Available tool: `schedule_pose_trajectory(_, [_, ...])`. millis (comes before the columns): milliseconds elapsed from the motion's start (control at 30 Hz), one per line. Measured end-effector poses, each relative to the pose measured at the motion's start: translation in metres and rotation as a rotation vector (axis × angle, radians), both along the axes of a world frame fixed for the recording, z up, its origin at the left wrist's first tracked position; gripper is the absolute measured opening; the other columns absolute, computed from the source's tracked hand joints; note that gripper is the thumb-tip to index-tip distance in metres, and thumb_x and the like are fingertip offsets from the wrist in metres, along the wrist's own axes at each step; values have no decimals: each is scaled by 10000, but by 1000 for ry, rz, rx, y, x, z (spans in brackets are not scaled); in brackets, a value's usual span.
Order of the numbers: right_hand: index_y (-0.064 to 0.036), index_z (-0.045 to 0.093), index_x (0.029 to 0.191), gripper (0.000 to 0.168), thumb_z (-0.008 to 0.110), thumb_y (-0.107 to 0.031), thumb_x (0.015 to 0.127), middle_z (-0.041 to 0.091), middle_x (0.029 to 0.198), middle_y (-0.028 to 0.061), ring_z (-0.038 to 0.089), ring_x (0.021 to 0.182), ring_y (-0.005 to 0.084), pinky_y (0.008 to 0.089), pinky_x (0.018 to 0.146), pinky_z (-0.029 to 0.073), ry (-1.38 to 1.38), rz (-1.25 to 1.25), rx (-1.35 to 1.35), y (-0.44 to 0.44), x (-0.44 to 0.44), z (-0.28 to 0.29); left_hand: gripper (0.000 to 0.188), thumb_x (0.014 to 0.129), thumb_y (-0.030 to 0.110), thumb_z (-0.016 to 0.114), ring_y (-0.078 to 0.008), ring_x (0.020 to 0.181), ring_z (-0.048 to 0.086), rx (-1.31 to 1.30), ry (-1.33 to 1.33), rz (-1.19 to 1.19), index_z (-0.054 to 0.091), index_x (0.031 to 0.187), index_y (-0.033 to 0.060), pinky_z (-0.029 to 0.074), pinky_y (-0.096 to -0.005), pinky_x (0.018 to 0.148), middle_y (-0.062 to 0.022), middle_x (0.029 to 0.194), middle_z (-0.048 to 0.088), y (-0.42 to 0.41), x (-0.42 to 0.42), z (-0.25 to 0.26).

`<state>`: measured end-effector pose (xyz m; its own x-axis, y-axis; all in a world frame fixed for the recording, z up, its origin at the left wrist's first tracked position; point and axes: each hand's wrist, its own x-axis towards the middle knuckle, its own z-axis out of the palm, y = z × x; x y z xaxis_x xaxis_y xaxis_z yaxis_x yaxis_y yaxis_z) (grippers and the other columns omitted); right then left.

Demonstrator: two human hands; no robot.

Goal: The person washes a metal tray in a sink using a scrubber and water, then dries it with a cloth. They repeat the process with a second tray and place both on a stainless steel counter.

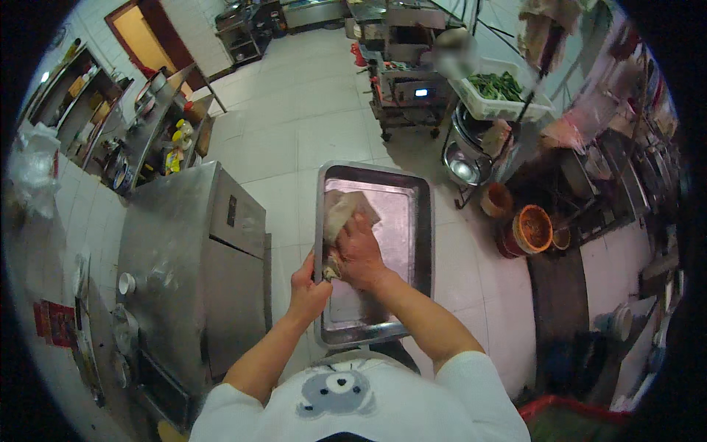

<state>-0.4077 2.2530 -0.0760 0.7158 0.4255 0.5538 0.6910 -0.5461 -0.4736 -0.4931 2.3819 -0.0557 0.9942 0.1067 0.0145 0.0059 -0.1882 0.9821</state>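
Note:
A deep rectangular metal tray (395,237) is held up in front of my body, above the tiled floor. My left hand (309,290) grips its left rim, thumb on the inner side. Inside the tray my right hand (359,254) presses a crumpled beige cloth (339,212) against the bottom near the left wall. Part of the cloth is hidden under the fingers, and a bunched end shows by the left thumb. The tray's bottom is shiny, with a darker patch below my right wrist.
To the left stands a stainless steel cabinet (165,248) with a small white cup (126,283) on top. At right are a white crate of leafy greens (494,85), a steel pot (467,163) and a bucket of orange-red contents (532,229). A wheeled metal cart (409,91) stands farther off.

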Motion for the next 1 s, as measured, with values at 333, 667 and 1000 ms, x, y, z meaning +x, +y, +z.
schedule_pose_trajectory(333, [-25,566,1040,366,644,-141,702,508,1116,166,460,1108,349,410,967,390,56,54,5,58,55,1,611,627,-30,470,-66,735,543,-103,33,251,547,1232,8,443,-201,664,12,888,612,55,-19,14])
schedule_pose_trajectory(667, [22,540,1054,352,613,-134,747,492,1185,219,427,1121,428,502,966,361,276,-158,57,68,18,-61,630,651,-47,490,-93,812,591,45,33,259,513,1279,-5,469,-225,709,-20,958,636,66,-28,-7])
schedule_pose_trajectory(1000, [-68,528,1212,481,651,-138,752,521,1201,182,492,1122,356,440,957,406,127,141,89,17,21,-54,662,610,-64,509,-72,780,567,-185,-6,323,521,1271,-23,452,-205,689,-5,951,617,65,-32,-11])
